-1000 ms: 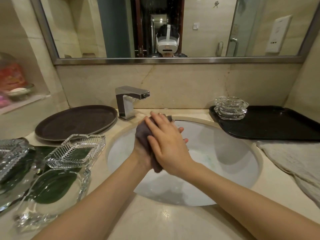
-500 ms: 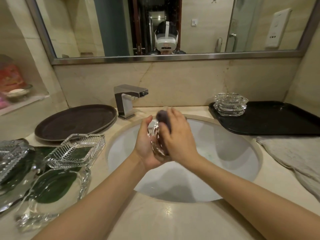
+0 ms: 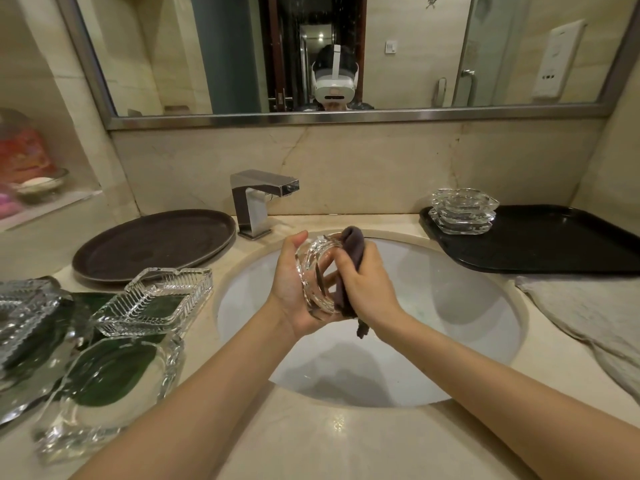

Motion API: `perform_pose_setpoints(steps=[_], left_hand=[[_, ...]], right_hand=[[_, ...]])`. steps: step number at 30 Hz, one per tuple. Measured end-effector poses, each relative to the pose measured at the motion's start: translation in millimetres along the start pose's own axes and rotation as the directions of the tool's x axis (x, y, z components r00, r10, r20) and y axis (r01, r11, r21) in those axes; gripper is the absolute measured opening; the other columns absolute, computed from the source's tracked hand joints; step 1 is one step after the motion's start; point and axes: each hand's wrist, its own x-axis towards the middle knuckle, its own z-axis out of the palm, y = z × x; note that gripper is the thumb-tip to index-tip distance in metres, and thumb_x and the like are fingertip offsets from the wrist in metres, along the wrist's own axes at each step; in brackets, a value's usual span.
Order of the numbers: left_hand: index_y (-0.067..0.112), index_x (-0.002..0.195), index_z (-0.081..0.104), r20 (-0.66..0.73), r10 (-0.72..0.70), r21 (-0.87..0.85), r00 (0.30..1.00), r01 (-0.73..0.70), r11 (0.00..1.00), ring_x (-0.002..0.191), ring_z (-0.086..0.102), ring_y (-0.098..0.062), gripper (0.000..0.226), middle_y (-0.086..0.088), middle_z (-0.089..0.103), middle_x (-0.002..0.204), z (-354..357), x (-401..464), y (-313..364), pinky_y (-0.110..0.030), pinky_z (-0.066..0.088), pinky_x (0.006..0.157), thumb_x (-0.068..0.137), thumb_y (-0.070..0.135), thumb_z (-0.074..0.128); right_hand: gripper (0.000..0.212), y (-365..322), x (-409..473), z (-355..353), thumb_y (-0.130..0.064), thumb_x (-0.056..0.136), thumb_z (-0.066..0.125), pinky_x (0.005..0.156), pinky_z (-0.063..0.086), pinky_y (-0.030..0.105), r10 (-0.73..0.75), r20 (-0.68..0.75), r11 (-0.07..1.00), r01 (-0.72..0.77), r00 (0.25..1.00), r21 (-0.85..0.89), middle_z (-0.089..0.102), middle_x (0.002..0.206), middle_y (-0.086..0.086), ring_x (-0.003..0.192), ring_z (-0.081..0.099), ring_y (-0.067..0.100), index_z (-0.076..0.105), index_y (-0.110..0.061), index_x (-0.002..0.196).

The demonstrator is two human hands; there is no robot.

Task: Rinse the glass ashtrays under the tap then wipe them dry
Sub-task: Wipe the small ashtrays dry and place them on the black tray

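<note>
Over the white sink (image 3: 450, 306) set in the bench (image 3: 329, 441), the left hand (image 3: 294, 292) grips a round glass ashtray (image 3: 317, 271) on edge, while the right hand (image 3: 367, 285) clutches a dark cloth (image 3: 351, 251) pressed against it.

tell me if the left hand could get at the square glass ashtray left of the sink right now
Probably not yet: the left hand holds a round ashtray. The square ashtray itself sits uncovered nearby.

Beige counter (image 3: 311, 441): brown tray (image 3: 156, 245), black tray (image 3: 554, 244), grey towel (image 3: 588, 313) (rumpled), glass ashtrays (image 3: 152, 301).
</note>
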Motion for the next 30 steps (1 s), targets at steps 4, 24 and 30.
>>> perform_pose_setpoints(steps=[4, 24, 30], left_hand=[[0.019, 0.119, 0.065, 0.057, -0.033, -0.008, 0.998, 0.034, 0.999, 0.109, 0.055, -0.038, 0.071, -0.014, 0.058, 0.122, -2, 1, 1, -0.052, 0.044, 0.093, 0.067, 0.065, 0.049], [0.006, 0.1, 0.07, -0.134, 0.081, -0.037, 0.988, -0.086, 0.996, 0.105, 0.063, -0.035, 0.086, -0.018, 0.067, 0.111, -4, -4, 5, -0.045, 0.048, 0.089, 0.072, 0.082, 0.039], [0.004, 0.117, 0.059, -0.011, 0.075, -0.004, 0.997, -0.075, 0.997, 0.113, 0.057, -0.034, 0.085, -0.021, 0.061, 0.12, -7, -9, 8, -0.044, 0.042, 0.097, 0.073, 0.075, 0.043]], right_hand=[[0.024, -4, 12, -19, -0.037, 0.091, 0.056, 0.067, 0.05, 0.031, 0.118, 0.063, 0.947, -0.131, 0.991, 0.294, 0.062, 0.075, 0.0, 0.07, 0.061, 0.015, 0.055, -0.014, 0.099], [0.038, -7, -22, -8, -0.028, 0.076, 0.05, 0.08, 0.036, 0.016, -0.663, 0.224, 0.657, 0.699, 0.714, -0.281, 0.067, 0.095, 0.01, 0.087, 0.054, 0.016, 0.051, -0.012, 0.11], [0.057, -14, -24, -12, -0.04, 0.082, 0.043, 0.107, 0.022, 0.021, -0.573, 0.43, 0.644, 0.708, 0.697, -0.289, 0.058, 0.128, 0.01, 0.122, 0.045, 0.015, 0.053, -0.006, 0.127]])
